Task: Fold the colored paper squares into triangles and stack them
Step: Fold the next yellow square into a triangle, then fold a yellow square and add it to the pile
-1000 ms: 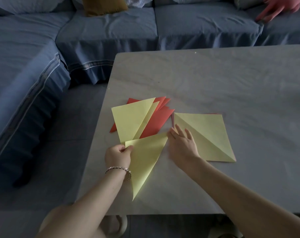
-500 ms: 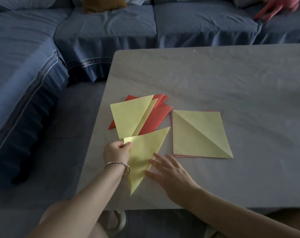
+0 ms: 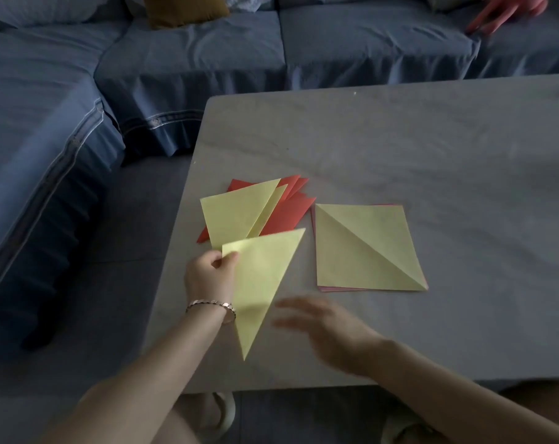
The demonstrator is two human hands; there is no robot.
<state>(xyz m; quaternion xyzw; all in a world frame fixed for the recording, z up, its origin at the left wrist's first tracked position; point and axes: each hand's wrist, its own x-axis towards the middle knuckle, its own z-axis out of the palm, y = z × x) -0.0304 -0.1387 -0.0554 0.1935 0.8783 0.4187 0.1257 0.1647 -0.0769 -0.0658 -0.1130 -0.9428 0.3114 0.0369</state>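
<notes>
My left hand (image 3: 210,275) pinches the corner of a folded yellow triangle (image 3: 262,283), lifted slightly over the table's near left part. Behind it lies a fanned stack of folded triangles, yellow ones (image 3: 236,216) on top of red ones (image 3: 287,213). To the right sits a pile of unfolded squares (image 3: 364,248); the top sheet is yellow with a diagonal crease and pink edges show beneath. My right hand (image 3: 329,328) is blurred, fingers spread, hovering just right of the held triangle and holding nothing.
The grey table (image 3: 415,149) has its left edge close to the triangle stack. A blue sofa (image 3: 191,52) wraps the left and far sides, with a mustard cushion (image 3: 182,9). Another person's hand (image 3: 508,8) rests on the sofa at the top right.
My right hand left the square pile and drew back toward me, beside the held triangle. My left hand has kept its pinch, with the triangle shifted slightly toward the stack.
</notes>
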